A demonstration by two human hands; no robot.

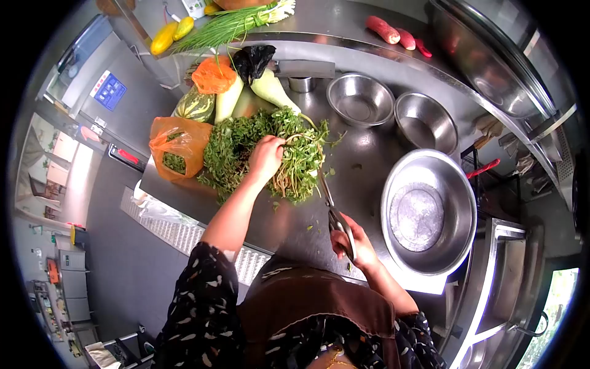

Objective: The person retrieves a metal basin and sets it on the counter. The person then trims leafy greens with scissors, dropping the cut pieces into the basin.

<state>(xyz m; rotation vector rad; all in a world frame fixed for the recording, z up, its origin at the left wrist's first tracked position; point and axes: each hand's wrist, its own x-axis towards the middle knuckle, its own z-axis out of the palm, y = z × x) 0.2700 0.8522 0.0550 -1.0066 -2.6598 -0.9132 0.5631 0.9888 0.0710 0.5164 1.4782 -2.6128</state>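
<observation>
A large heap of leafy greens (pixel 236 144) lies on the steel table, its pale stems bunched toward the right side. My left hand (pixel 266 158) is on top of the heap, fingers closed on some of the greens. In my right hand (pixel 353 243), near the table's front edge, is a pair of scissors (pixel 337 215). The blades point up and away from me, with their tips at the right edge of the heap. Small leaf scraps lie on the table around the scissors. Part of the handles is hidden by my fingers.
Right of the greens stand a big steel basin (pixel 470 212) and two smaller steel bowls (pixel 361 125) (pixel 455 132). An orange plastic bag (pixel 196 144), a striped squash (pixel 195 106) and pale gourds (pixel 273 92) border the heap. A cleaver (pixel 307 69) lies behind. Scallions (pixel 227 29) rest on the shelf.
</observation>
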